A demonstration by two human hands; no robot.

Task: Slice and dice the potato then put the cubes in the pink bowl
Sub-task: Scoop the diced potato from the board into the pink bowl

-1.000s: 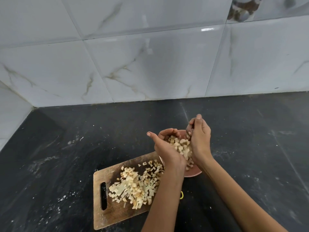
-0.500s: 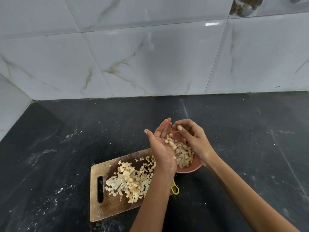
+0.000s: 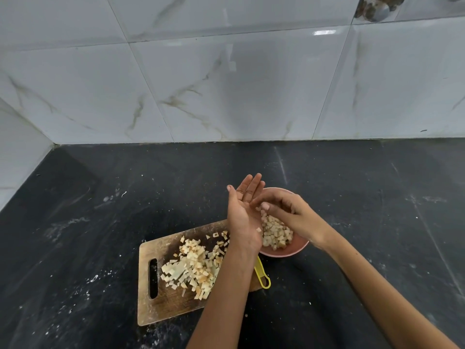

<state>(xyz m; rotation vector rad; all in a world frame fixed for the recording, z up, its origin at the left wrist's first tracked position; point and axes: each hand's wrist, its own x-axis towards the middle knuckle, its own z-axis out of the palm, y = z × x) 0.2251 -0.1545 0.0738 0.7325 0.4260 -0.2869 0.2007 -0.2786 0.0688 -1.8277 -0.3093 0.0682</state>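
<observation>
Flat and spread, my left hand (image 3: 242, 212) stands palm-up over the pink bowl (image 3: 298, 248), fingers straight, gripping nothing. My right hand (image 3: 285, 210) hangs above the bowl with fingers curled down, tips brushing the left palm; whether any cubes sit under those fingers I cannot tell. One cube (image 3: 258, 229) clings near the heel of the left palm.

Potato cubes in the bowl (image 3: 275, 233) make a fair heap. The bigger pile of cubes (image 3: 193, 268) lies on the wooden cutting board (image 3: 161, 306), just left of the bowl. A yellow handle (image 3: 263, 277) pokes out from under my left forearm.

Handling guess: the cubes are small, light, firm, damp and starchy, so they stick to skin and scatter if pinched. I'd scoop them with cupped hands from the pile's edges rather than pick singles. I judge the transfer under halfway.
</observation>
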